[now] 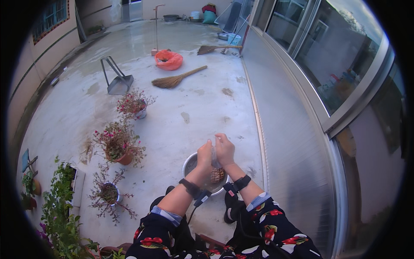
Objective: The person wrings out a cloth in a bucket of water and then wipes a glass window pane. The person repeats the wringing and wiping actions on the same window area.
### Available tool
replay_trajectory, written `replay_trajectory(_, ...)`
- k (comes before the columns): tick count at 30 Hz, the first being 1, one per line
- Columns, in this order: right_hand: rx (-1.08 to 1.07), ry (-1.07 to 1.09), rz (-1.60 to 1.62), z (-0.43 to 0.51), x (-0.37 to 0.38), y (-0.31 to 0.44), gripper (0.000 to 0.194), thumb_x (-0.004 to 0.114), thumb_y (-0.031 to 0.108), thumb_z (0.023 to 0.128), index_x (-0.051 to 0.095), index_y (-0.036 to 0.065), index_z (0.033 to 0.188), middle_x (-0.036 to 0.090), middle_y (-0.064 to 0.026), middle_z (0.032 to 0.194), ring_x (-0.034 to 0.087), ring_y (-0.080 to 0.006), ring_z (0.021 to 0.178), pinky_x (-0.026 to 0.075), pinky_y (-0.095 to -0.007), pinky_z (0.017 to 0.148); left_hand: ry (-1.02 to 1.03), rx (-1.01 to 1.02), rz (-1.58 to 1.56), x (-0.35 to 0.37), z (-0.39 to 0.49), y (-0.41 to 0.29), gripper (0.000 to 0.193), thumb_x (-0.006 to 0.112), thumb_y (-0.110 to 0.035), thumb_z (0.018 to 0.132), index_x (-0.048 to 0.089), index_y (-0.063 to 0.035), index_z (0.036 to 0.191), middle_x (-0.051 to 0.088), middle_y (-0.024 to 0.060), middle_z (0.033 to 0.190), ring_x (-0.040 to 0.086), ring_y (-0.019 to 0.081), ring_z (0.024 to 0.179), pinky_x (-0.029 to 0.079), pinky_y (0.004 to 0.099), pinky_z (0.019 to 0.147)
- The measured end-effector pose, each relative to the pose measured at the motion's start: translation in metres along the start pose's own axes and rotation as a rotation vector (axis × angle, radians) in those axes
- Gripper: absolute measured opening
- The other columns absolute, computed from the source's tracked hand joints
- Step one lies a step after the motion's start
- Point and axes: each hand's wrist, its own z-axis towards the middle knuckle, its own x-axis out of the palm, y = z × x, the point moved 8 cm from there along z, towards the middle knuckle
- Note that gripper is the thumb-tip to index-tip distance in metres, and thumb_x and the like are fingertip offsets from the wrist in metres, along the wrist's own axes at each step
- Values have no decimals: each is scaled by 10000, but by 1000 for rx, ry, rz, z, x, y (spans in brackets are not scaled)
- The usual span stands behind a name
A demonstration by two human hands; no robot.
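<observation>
Over a round, white-rimmed basin point(186, 163) on the concrete ground, my left hand point(205, 156) and my right hand point(224, 150) are raised close together. Their fingers are curled, with what looks like clear plastic or water between them; I cannot tell which. Inside the basin lies a brown patterned object point(217, 174), partly in dark liquid, below my hands. Black straps with small devices are around both wrists.
Potted flowering plants point(119, 145) and a long planter point(77, 186) stand on the left. Ahead are a metal dustpan point(120, 84), a straw broom point(173, 81) and a red plastic bag point(169, 61). A windowed wall point(288, 129) runs along the right.
</observation>
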Motion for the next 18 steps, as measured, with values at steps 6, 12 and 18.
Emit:
replay_trajectory(6, -347, 30, 130, -19, 11, 32, 153, 569, 178, 868, 635, 94, 978, 661, -160, 851, 657, -329, 778, 516, -388, 662, 307, 58, -168, 4, 11, -15, 318, 471, -330, 978, 609, -46, 931, 592, 42, 832, 570, 131, 764, 474, 275, 681)
replay_trajectory(12, 48, 46, -55, 2, -5, 1, 190, 576, 179, 866, 638, 109, 1031, 645, -168, 754, 655, -325, 709, 500, -379, 616, 73, -50, -29, 4, 6, 21, 323, 453, -303, 987, 567, -16, 1083, 610, 90, 978, 599, 160, 885, 505, 304, 702)
replay_trajectory(18, -325, 28, 172, -26, 2, 36, 205, 574, 165, 866, 625, 65, 1037, 653, -182, 850, 643, -351, 797, 515, -397, 671, 342, 41, -297, 14, 4, -7, 267, 467, -294, 983, 573, -60, 911, 557, 26, 793, 546, 133, 706, 455, 294, 603)
